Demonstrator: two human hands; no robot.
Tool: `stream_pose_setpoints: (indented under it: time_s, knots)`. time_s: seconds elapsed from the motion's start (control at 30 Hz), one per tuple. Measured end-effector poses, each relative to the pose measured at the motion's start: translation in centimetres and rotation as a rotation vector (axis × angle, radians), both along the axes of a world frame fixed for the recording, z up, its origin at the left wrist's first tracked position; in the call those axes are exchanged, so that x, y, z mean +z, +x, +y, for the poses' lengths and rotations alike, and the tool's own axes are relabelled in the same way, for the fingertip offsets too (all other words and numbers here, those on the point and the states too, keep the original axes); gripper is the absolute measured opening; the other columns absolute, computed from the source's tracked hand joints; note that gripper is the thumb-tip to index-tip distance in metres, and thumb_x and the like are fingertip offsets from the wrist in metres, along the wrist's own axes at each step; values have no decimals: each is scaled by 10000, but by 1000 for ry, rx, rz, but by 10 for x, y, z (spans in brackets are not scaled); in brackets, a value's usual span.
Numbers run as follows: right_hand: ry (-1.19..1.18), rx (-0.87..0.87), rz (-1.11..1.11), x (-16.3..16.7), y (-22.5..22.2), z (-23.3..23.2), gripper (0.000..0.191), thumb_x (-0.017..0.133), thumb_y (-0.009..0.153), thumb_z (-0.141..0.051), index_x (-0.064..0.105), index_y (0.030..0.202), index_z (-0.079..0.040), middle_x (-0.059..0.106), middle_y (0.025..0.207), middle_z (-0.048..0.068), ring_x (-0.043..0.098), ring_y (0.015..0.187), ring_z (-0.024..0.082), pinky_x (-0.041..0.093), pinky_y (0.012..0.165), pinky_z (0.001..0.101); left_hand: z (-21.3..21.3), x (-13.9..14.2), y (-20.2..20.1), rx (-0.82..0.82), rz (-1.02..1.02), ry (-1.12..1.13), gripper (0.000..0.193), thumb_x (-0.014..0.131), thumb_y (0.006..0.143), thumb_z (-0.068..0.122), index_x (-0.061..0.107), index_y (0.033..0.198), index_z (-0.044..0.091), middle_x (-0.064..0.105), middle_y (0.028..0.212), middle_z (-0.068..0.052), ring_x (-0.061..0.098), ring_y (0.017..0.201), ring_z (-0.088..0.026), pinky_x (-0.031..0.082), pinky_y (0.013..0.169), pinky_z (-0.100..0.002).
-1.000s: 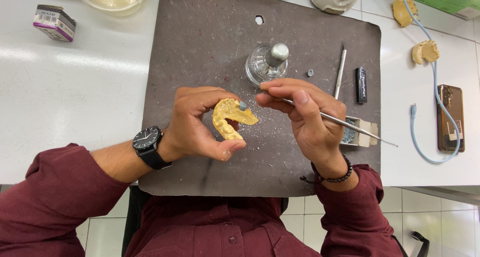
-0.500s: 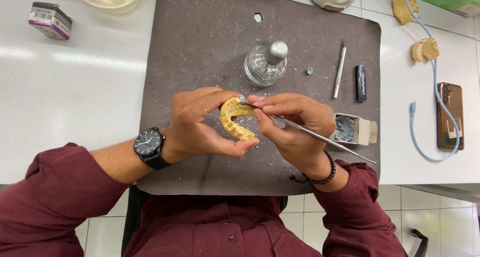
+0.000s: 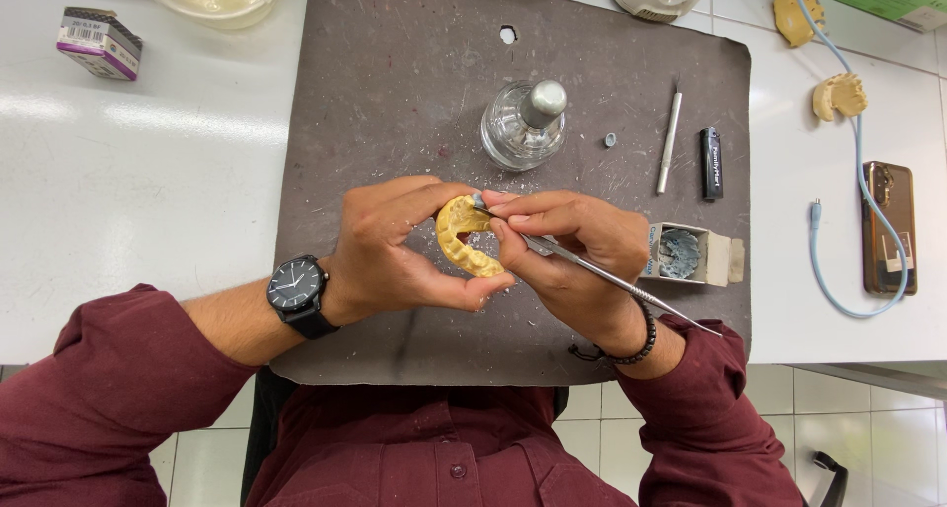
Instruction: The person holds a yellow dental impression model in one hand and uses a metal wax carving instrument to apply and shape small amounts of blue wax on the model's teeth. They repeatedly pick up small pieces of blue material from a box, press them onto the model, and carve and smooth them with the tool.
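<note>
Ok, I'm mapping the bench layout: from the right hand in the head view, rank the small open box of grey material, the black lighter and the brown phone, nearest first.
From the right hand:
1. Small open box of grey material, just beside it on the dark mat.
2. Black lighter, further up the mat.
3. Brown phone, out on the white bench at the far right.

Your two hands (left [image 3: 395,251], right [image 3: 582,255]) work above one dark mat [image 3: 395,103], which bears: one yellow dental cast [image 3: 462,239], held; one slim metal instrument [image 3: 612,278], held; one glass burner [image 3: 523,124]; one metal rod [image 3: 670,142]; one black lighter [image 3: 711,163]; one small open box [image 3: 691,254]. Right of the mat: two loose casts [image 3: 838,96], one phone [image 3: 888,228].
</note>
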State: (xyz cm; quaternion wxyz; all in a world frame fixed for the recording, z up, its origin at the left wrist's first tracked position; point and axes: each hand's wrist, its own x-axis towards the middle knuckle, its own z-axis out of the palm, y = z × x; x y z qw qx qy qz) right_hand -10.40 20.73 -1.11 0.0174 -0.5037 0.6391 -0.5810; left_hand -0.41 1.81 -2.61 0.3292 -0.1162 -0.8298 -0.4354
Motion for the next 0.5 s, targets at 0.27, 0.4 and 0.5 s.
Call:
stream_pose_setpoints:
  time_s: [0.27,0.4,0.5]
  knots:
    - [22,11,3,2,0,2,198,742,928,141,602,1030,44,716,1135,192,738,1166,303,671,995,350,-1,0,0,-10,5,-7,587,945,718,401,721,1097,12,745,913,-75,745,793,-168,596,700,-283]
    - [24,5,-18,3,1,3,200,743,930,141,596,1023,40,720,1131,191,735,1172,304,665,1002,350,-2,0,0,-27,7,-5,594,941,730,401,714,1115,10,752,946,-78,753,821,-167,605,718,-279]
    - [12,7,-11,3,1,1,195,743,924,138,599,1014,43,718,1121,195,737,1157,303,667,994,348,-2,-1,0,-45,9,16,581,932,749,391,715,1136,16,762,971,-72,764,846,-161,615,736,-275]
